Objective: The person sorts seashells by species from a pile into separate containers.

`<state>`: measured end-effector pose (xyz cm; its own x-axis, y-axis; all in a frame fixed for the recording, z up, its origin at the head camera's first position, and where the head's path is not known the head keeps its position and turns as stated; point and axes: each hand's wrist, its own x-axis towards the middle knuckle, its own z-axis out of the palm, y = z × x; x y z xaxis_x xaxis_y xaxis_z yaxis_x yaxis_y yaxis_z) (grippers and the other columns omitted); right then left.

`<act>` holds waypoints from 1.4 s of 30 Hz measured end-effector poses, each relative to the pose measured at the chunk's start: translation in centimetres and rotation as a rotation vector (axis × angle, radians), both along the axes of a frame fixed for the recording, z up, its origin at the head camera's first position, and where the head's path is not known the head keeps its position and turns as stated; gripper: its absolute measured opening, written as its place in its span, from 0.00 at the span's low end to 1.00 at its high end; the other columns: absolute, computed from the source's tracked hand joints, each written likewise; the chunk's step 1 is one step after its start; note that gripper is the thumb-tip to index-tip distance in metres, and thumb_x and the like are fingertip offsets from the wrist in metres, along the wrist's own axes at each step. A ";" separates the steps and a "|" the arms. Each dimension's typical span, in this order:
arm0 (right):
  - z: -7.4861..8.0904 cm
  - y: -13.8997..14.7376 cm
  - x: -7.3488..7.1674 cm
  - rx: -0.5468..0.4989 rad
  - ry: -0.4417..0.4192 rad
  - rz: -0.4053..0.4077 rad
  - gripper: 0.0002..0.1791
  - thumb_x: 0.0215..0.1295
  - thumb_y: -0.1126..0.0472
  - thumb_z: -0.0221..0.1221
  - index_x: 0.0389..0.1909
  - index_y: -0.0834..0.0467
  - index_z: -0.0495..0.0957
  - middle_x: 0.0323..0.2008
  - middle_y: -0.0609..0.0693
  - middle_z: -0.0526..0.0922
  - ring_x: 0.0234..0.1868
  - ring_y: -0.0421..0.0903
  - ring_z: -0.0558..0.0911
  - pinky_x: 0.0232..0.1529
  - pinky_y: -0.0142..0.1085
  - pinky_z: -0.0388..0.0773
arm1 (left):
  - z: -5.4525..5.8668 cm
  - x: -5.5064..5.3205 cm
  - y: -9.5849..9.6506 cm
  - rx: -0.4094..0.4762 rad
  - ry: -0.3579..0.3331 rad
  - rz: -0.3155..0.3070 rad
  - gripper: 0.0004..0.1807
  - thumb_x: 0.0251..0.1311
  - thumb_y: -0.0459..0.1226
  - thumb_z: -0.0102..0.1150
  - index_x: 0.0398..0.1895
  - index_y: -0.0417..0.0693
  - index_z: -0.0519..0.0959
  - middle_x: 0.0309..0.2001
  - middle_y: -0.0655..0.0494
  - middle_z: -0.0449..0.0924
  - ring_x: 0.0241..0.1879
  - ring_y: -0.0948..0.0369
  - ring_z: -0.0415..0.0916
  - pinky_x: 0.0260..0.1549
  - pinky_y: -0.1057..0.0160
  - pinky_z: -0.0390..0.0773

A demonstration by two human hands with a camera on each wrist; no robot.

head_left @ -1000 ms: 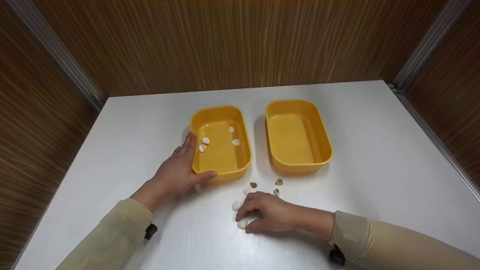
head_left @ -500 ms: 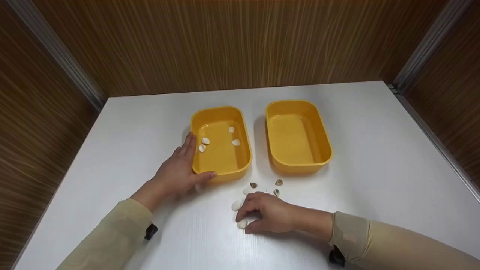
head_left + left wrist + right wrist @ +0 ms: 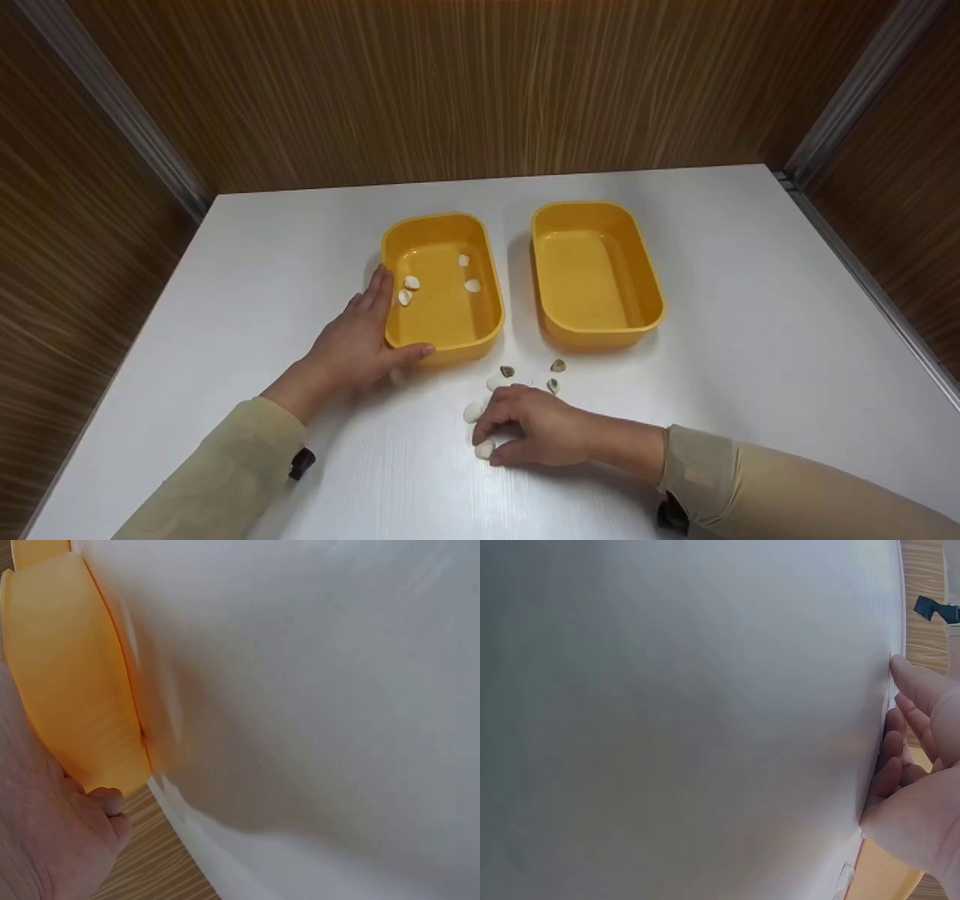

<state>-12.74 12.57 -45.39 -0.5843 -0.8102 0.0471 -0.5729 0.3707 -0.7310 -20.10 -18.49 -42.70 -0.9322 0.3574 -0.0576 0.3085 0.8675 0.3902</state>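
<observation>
Two yellow plastic containers stand side by side on a white table. My left hand [image 3: 352,337] rests against the left container [image 3: 442,352], its fingers along the left wall and its thumb at the near rim. Several white shells [image 3: 412,282] lie inside that container. Low over the table, my right hand [image 3: 536,427] pinches another white shell [image 3: 484,449] between thumb and index finger. Just beyond those fingers lie more white shells [image 3: 472,412], one partly hidden by the hand. In the right wrist view, the held shell cannot be made out.
The right container [image 3: 604,330] shows only its bare yellow floor. Small brown shells [image 3: 558,365] are scattered before the containers; a dark shell [image 3: 508,370] lies left of them. Wood-grain panels [image 3: 480,90] enclose the table [image 3: 750,300] at the back and both sides.
</observation>
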 end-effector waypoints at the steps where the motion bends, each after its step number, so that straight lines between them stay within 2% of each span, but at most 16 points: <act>1: 0.0 0.0 0.0 -0.002 0.003 0.001 0.13 0.62 0.63 0.75 0.47 0.50 0.90 0.42 0.43 0.84 0.48 0.36 0.78 0.63 0.39 0.72 | 0.0 0.0 0.0 0.000 -0.002 0.001 0.73 0.59 0.80 0.50 0.86 0.41 0.31 0.87 0.46 0.28 0.84 0.47 0.40 0.81 0.48 0.46; 8: 0.0 -0.1 0.0 0.002 0.021 0.010 0.12 0.62 0.63 0.75 0.45 0.51 0.90 0.42 0.43 0.83 0.49 0.36 0.77 0.72 0.42 0.67 | -0.1 -0.1 0.1 0.005 -0.014 0.009 0.72 0.60 0.78 0.53 0.86 0.42 0.30 0.87 0.47 0.27 0.85 0.47 0.39 0.81 0.47 0.47; 15: 0.1 0.2 0.1 -0.004 -0.026 0.014 0.10 0.62 0.62 0.76 0.43 0.51 0.90 0.43 0.43 0.82 0.49 0.36 0.76 0.58 0.34 0.72 | -0.2 -0.1 -0.1 0.017 0.012 -0.010 0.73 0.58 0.80 0.51 0.87 0.41 0.32 0.87 0.44 0.31 0.84 0.45 0.43 0.81 0.47 0.48; 24: 0.2 0.3 -0.1 -0.069 -0.094 0.013 0.09 0.63 0.63 0.74 0.44 0.53 0.89 0.43 0.46 0.85 0.49 0.40 0.80 0.59 0.34 0.74 | -0.1 -0.1 0.0 0.015 0.004 -0.005 0.74 0.57 0.82 0.49 0.87 0.42 0.31 0.87 0.45 0.29 0.84 0.44 0.43 0.80 0.46 0.50; 35: 0.6 0.3 0.0 -0.107 -0.285 -0.064 0.09 0.64 0.66 0.73 0.44 0.56 0.88 0.45 0.45 0.85 0.51 0.41 0.82 0.60 0.35 0.80 | -0.1 0.0 0.0 0.018 -0.009 -0.001 0.74 0.57 0.81 0.50 0.86 0.43 0.30 0.87 0.47 0.27 0.84 0.46 0.40 0.81 0.47 0.47; 38: 0.7 0.3 0.0 -0.110 -0.288 -0.076 0.09 0.64 0.66 0.73 0.44 0.56 0.88 0.44 0.44 0.86 0.50 0.40 0.82 0.59 0.34 0.80 | 0.0 0.0 -0.1 0.011 -0.005 -0.005 0.74 0.57 0.82 0.48 0.86 0.42 0.30 0.87 0.46 0.28 0.84 0.46 0.40 0.81 0.47 0.48; 42: 1.5 0.5 0.0 -0.099 -0.243 -0.088 0.09 0.65 0.65 0.73 0.44 0.53 0.88 0.42 0.43 0.86 0.45 0.42 0.81 0.50 0.31 0.78 | 0.2 0.1 0.0 0.016 -0.010 -0.003 0.74 0.56 0.82 0.49 0.86 0.42 0.31 0.87 0.47 0.28 0.84 0.45 0.41 0.80 0.46 0.49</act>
